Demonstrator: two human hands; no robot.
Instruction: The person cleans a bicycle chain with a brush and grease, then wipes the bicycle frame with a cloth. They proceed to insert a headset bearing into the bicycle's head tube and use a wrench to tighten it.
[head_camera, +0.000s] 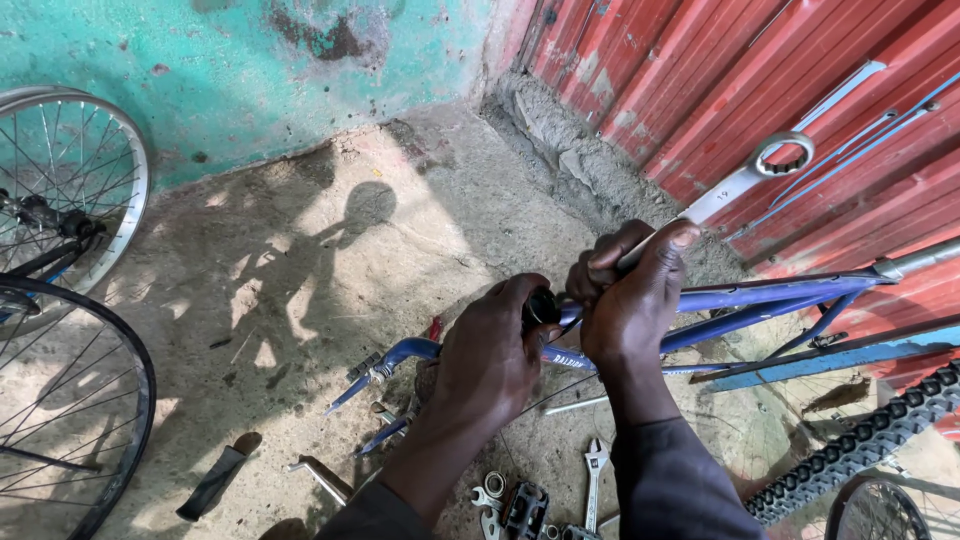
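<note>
A blue bicycle frame (760, 300) lies across the middle, its fork (395, 360) pointing left toward the ground. My left hand (490, 355) grips the frame's head end, covering a black part by the fingertips. My right hand (630, 295) is closed around the shaft of a long silver ring spanner (745, 180), whose ring end points up to the right over the red wall. The spanner's lower end is hidden inside my fist.
Two bicycle wheels (60, 300) lean at the left. A knobby tyre (860, 445) sits at the lower right. Loose wrenches (593, 475), nuts and small parts lie on the concrete near my arms. A red corrugated wall (780, 90) stands to the right, a green wall behind.
</note>
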